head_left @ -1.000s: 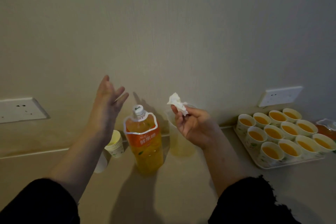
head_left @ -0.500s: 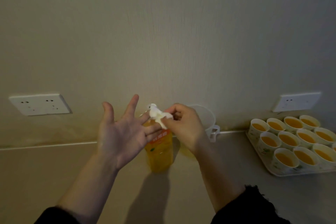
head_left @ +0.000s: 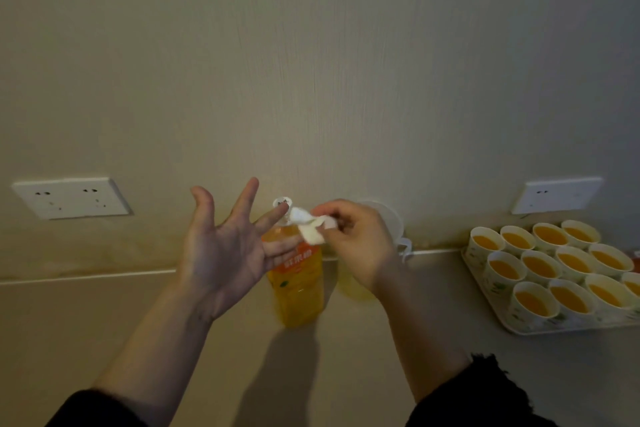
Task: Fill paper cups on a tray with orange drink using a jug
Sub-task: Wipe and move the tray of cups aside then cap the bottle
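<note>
Counter by wall: right hand pinches tissue before bottle; tray well apart.

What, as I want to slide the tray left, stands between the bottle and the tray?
In the head view, the clear jug, mostly hidden behind the right hand, stands between bottle and tray; otherwise bare counter.

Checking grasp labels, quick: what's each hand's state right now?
Left hand: open, fingers spread, holding nothing.
Right hand: pinching a crumpled white tissue.
</note>
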`<state>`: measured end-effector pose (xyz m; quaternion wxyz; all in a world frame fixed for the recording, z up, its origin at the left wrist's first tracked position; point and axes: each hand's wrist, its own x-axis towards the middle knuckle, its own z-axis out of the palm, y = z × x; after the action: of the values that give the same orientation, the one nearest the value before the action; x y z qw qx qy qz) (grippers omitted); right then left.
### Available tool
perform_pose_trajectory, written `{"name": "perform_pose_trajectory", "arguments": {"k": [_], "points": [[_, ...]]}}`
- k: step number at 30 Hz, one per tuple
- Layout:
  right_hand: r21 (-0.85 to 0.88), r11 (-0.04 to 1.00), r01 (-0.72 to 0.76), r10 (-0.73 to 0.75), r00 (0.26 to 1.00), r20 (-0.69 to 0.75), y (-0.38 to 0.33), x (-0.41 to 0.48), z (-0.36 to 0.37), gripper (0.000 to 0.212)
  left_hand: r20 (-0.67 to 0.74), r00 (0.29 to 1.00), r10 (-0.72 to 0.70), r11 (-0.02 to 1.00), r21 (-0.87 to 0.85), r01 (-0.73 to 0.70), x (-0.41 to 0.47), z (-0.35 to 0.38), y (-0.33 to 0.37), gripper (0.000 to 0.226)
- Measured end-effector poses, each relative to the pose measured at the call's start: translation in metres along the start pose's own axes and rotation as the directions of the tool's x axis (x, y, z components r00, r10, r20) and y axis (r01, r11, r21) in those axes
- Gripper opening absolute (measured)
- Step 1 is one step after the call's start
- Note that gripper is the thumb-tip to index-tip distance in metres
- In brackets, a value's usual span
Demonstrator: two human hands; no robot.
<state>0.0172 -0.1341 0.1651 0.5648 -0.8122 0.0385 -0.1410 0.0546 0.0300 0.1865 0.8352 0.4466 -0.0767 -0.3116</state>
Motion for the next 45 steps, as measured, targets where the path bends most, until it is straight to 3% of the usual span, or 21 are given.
{"name": "perform_pose_trajectory", "arguments": {"k": [3,7,11,13,15,17,18,21,23,26,30,36,40,45], "points": [[-0.189,0.966,0.176,-0.129,0.963,0.235,-0.003,-0.006,0.007,0.027,-0.001,1.000,0.000,1.000,0.005,0.000,0.002,0.000,-0.002,0.082],[-0.380,0.852,0.361,-0.275,0.925,0.261,0.000,-0.009,0.011,0.027,-0.018,1.000,-0.008,0.988,0.154,0.010,-0.009,-0.006,-0.002,0.087],[-0.326,0.920,0.217,-0.157,0.967,0.200,0.018,-0.017,0.020,0.022,-0.146,0.987,0.070,0.895,0.446,0.002,-0.015,-0.012,-0.005,0.077],[-0.188,0.979,0.081,-0.077,0.997,0.026,0.031,-0.017,0.021,0.019,-0.318,0.902,0.291,0.737,0.675,0.001,-0.007,-0.016,-0.006,0.056],[0.005,0.999,-0.043,0.043,0.982,-0.183,0.043,-0.015,0.020,0.016,-0.321,0.780,0.537,0.415,0.906,0.087,0.006,-0.027,-0.007,0.053],[0.107,0.980,-0.169,0.194,0.937,-0.291,0.056,-0.011,0.020,0.014,-0.240,0.785,0.572,0.195,0.969,0.155,0.021,-0.038,-0.012,0.065],[0.136,0.958,-0.251,0.281,0.914,-0.292,0.062,-0.009,0.020,0.011,-0.223,0.817,0.531,0.156,0.974,0.165,0.030,-0.043,-0.015,0.074],[0.231,0.847,-0.480,0.522,0.833,-0.185,0.082,-0.005,0.025,0.014,-0.213,0.924,0.318,0.226,0.963,0.144,0.057,-0.048,-0.025,0.108],[0.256,0.790,-0.558,0.595,0.797,-0.100,0.092,-0.006,0.026,0.017,-0.164,0.958,0.237,0.295,0.951,0.090,0.071,-0.052,-0.033,0.118],[0.210,0.747,-0.631,0.648,0.762,-0.011,0.100,-0.013,0.029,0.019,-0.129,0.944,0.305,0.330,0.944,0.023,0.083,-0.065,-0.047,0.109],[0.191,0.728,-0.659,0.662,0.748,0.058,0.109,-0.017,0.029,0.022,-0.082,0.899,0.429,0.251,0.968,-0.032,0.084,-0.077,-0.056,0.098],[0.221,0.705,-0.674,0.683,0.729,0.047,0.122,-0.017,0.022,0.023,-0.060,0.911,0.408,0.317,0.945,-0.080,0.092,-0.084,-0.046,0.097],[0.249,0.680,-0.690,0.703,0.709,0.043,0.132,-0.015,0.016,0.023,-0.081,0.878,0.471,0.354,0.929,-0.104,0.104,-0.084,-0.029,0.091],[0.268,0.651,-0.710,0.725,0.687,0.057,0.140,-0.010,0.015,0.025,0.047,0.903,0.426,0.283,0.942,-0.183,0.130,-0.072,-0.013,0.088]]}}
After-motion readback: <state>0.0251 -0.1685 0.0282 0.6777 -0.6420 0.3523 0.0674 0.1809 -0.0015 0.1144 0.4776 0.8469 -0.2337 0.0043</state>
